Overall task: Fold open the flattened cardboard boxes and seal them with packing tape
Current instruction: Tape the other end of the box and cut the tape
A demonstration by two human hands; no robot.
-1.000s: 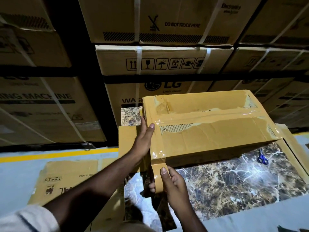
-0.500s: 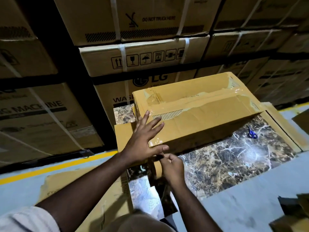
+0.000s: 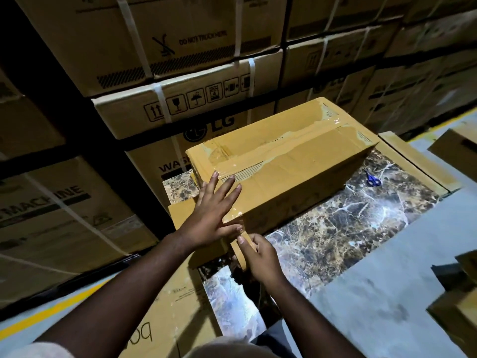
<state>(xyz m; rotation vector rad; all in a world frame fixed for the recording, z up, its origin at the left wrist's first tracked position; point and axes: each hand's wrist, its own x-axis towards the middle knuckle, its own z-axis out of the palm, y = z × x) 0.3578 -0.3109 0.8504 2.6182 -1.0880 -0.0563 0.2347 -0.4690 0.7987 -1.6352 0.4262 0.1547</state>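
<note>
The right hand [image 3: 260, 257] pinches the hanging tail of packing tape [image 3: 245, 239] between thumb and fingers, just below the near corner of the cardboard box [image 3: 291, 174], and whether a tape roll sits under that palm cannot be told. Right above the pinch the left hand [image 3: 214, 215] lies flat on the box top, fingers spread and straight, its thumb reaching down almost to touch the right thumb. The box stands assembled on a marbled slab [image 3: 348, 228], stretching away up and to the right of the pinch (glossy tape already runs along its centre seam and across its near end). So the step in hand looks like sealing: the strip is laid over the top, and its end is being dealt with at the corner.

The next move, by my reading, calls for the tail to be torn or cut where it leaves the box, with the flat hand holding the laid strip down so it does not lift. The blue scissors [image 3: 373, 180] lie well off to the right of the pinch, beyond the box's near side, out of easy reach. Then the loose end needs smoothing down the side.
</note>
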